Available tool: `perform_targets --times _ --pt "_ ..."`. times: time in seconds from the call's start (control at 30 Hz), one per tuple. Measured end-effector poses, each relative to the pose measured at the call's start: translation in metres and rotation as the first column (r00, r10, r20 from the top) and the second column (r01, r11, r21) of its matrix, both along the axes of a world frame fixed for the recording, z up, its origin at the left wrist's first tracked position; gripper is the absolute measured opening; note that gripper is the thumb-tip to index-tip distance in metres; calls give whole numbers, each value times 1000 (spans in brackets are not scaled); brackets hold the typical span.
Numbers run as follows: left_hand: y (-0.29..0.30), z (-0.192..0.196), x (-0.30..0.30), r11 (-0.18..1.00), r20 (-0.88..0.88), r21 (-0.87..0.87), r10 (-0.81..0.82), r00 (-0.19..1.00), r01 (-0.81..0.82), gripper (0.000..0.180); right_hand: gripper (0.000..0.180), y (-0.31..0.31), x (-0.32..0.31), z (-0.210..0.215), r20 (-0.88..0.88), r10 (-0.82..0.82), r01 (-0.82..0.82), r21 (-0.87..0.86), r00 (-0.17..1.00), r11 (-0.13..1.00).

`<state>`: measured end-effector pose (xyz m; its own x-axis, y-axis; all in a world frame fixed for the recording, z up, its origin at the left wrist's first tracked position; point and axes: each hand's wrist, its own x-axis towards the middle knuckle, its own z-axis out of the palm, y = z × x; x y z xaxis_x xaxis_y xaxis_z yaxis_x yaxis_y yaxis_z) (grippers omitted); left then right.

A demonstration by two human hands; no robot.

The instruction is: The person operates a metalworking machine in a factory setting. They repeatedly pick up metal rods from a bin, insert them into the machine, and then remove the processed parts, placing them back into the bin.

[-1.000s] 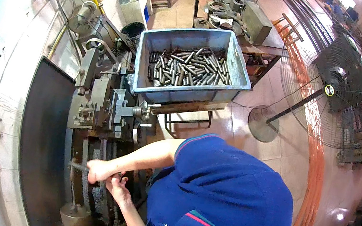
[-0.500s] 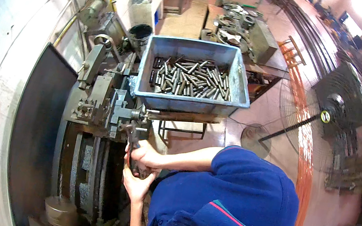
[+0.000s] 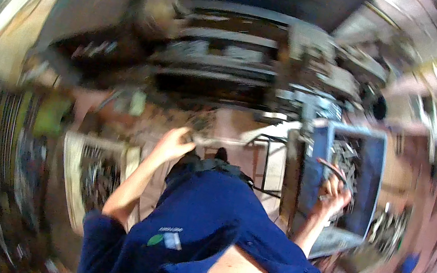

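My right hand (image 3: 333, 196) is over the blue plastic bin (image 3: 322, 132) on the right. Its fingers are closed round a hand tool with a thin, curved, dark and red handle (image 3: 331, 169); blur hides its exact kind. In the bin lie many short metal rods (image 3: 347, 152), partly behind my hand. My left hand (image 3: 175, 144) hangs in front of me, left of my body, with its fingers curled. A small dark patch shows at its fingertips, but I cannot make out what it is.
A lathe (image 3: 218, 69) runs across the far side, blurred. A pale bin (image 3: 73, 160) with dark metal pieces stands at my left. The blue bin rests on a stand with dark legs (image 3: 266, 165). Racked long bars (image 3: 5, 116) are at the far left.
My view has swung left to face the lathe. My hands, together at the lathe before, are now apart: the right over the bin with the tool, the left out to the other side.
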<state>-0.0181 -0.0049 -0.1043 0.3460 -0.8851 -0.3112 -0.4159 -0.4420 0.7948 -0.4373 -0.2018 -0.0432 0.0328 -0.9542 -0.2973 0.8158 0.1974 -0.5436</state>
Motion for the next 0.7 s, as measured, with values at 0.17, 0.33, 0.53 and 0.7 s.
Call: perform_targets --times 0.17,0.33,0.53,0.7 --pt "35 -1 15 993 83 90 72 994 -79 52 68 2 41 -9 -76 352 -358 -113 933 927" --pt "109 -6 42 921 -186 -91 358 915 -379 40 74 35 132 -11 34 685 -683 -57 727 728" --pt "273 -54 104 469 -195 23 868 456 -883 32 77 76 199 -8 -30 844 -843 55 535 536" --pt "318 -112 166 560 464 191 672 577 -806 28 74 95 230 -3 -62 861 -850 140 504 508"
